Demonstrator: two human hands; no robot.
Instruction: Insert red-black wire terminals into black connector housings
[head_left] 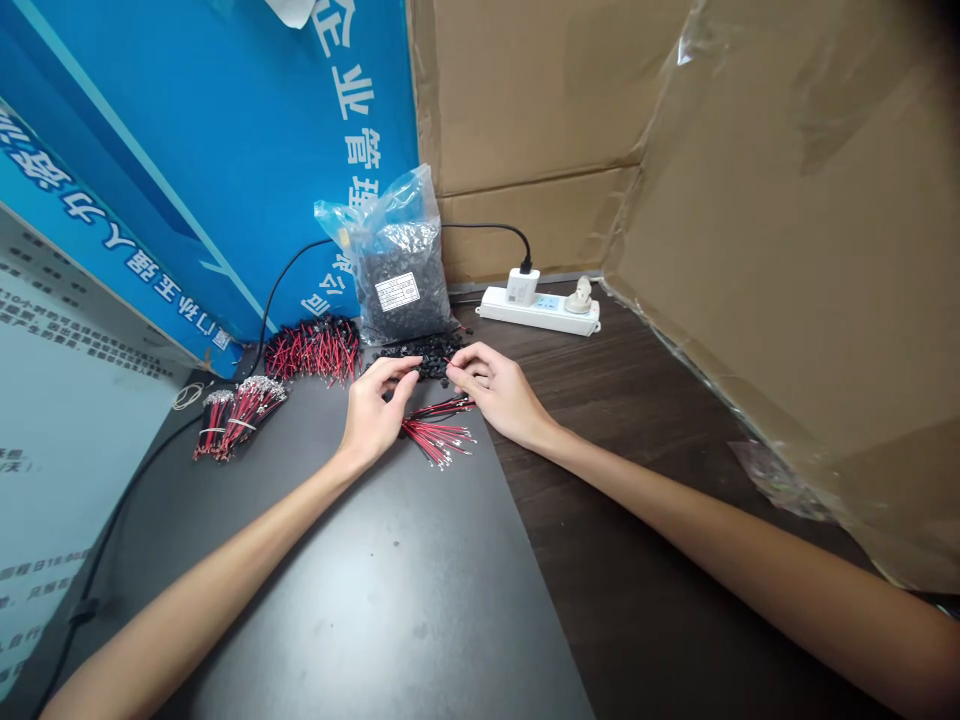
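Holding both hands close together over the far part of the dark grey tabletop (375,580), I have the left hand (373,408) palm inward, its thumb and forefinger curled toward each other with little space between the tips. I cannot tell whether anything small sits between them. With the right hand (504,395) I pinch what looks like a short red wire end (449,363), the thumb and forefinger nearly closed; the piece is too small to make out fully. It is between my two hands, in front of the heap of small black parts (431,352).

Just beside my left hand, a loose fan of red and black wires (439,440) spreads rightward on the tabletop, silvery tips outward. Behind the heap stands a clear plastic bag (401,280) of black pieces with a white label. Left of the bag I see a pile of red wires with black ends (313,350), and nearer to me, two banded wire bundles (241,418). To the right of the bag, a white power strip (540,310) carries a white adapter (523,287) with a black cable (487,227) plugged in.
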